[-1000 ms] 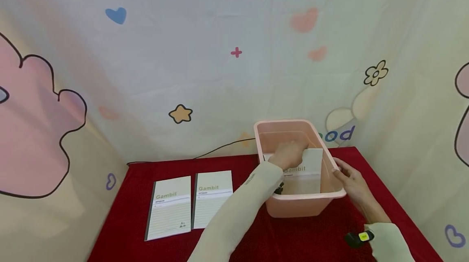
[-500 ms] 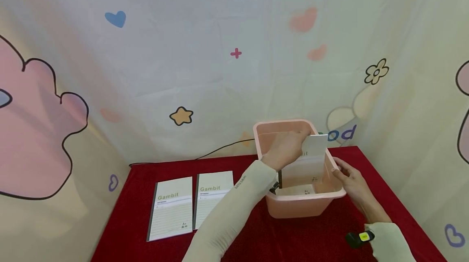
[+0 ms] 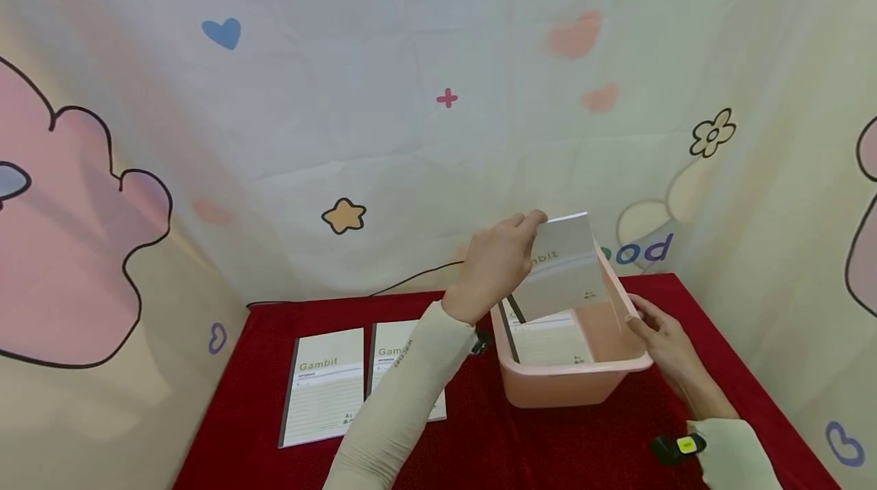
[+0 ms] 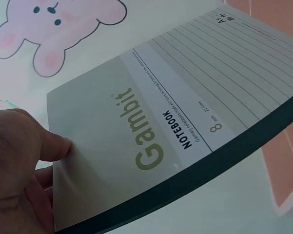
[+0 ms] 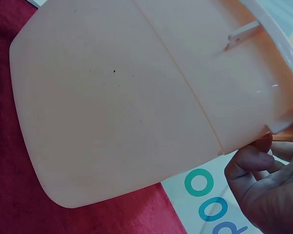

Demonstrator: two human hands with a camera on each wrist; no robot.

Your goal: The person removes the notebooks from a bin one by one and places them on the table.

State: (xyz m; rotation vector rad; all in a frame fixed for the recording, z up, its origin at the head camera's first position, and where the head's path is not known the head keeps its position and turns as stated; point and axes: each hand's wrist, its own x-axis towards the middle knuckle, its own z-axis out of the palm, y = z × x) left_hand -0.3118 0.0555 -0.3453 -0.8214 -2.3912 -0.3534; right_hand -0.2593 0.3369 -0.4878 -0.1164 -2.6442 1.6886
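Observation:
My left hand pinches the top edge of a Gambit notebook and holds it tilted over the pink bin. In the left wrist view the thumb lies on the cover of this notebook, with its dark spine running along the lower side. Another notebook lies inside the bin. My right hand grips the bin's right rim; in the right wrist view the fingers of that hand curl under the rim beside the bin's outer wall.
Two more Gambit notebooks, one at the left and one partly behind my left sleeve, lie side by side on the red cloth. A patterned curtain hangs behind the table, with a thin black cable along its foot.
My left hand has lifted the notebook up and toward the left, from inside the bin to above its rim, uncovering the notebook below. The right hand stays on the rim.

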